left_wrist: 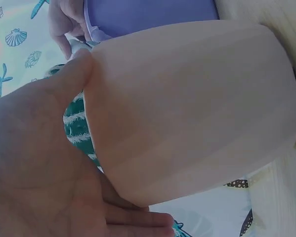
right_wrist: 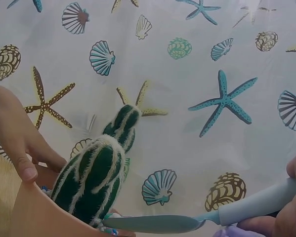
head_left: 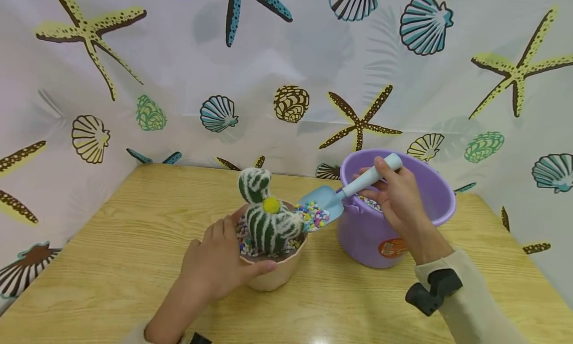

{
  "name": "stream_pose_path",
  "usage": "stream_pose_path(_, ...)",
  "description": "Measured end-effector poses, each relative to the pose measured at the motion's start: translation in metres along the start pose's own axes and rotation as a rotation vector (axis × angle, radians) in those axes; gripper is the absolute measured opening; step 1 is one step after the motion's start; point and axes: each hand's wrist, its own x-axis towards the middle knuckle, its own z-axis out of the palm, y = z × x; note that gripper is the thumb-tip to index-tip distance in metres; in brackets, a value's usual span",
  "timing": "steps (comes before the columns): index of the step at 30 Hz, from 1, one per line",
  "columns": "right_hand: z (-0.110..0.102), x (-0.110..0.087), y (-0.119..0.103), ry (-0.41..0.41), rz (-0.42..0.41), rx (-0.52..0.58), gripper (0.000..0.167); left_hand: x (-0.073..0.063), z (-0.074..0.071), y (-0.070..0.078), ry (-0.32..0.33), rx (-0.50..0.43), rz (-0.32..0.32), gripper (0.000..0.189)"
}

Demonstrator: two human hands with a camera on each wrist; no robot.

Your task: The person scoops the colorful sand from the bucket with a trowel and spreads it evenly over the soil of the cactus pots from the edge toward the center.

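My left hand [head_left: 219, 262] holds the rim of a peach flower pot [head_left: 273, 275], thumb along the near side and fingers on the far left. In the pot stands a fuzzy green-and-white artificial cactus [head_left: 268, 227] with a yellow flower, small colored pebbles around its base. My right hand [head_left: 400, 194] grips the handle of a light blue scoop [head_left: 329, 197]. Colored pebbles [head_left: 313, 215] lie in the blade, whose tip is at the pot's right rim beside the cactus. In the right wrist view the scoop [right_wrist: 157, 223] appears nearly level.
A purple bucket [head_left: 367, 239] with more pebbles inside stands right of the pot, under my right hand. Both sit on a wooden table [head_left: 134, 234]. A white curtain [head_left: 268, 50] printed with shells and starfish hangs behind.
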Motion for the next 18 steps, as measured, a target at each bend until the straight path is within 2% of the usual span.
stream_pose_path(3, 0.000, 0.000, 0.001, -0.003, -0.006, -0.006, 0.019, 0.000, 0.000, -0.002, -0.005, -0.029, 0.014, 0.123)
stream_pose_path(8, 0.000, 0.000, 0.002, -0.005, -0.009, -0.019, 0.021, 0.005, -0.003, -0.014, -0.058, -0.168, 0.133, 0.118)
stream_pose_path(10, -0.001, 0.001, 0.002, -0.005, -0.009, -0.017, 0.021, 0.007, -0.004, -0.018, -0.092, -0.206, 0.156, 0.119)
stream_pose_path(13, -0.001, 0.001, 0.002, -0.004, -0.008, -0.002, 0.021, 0.010, -0.005, -0.021, -0.115, -0.210, 0.153, 0.120)
stream_pose_path(18, 0.000, 0.001, 0.002, 0.008, -0.010, -0.028, 0.020, 0.008, -0.006, -0.017, -0.066, -0.130, 0.145, 0.119)
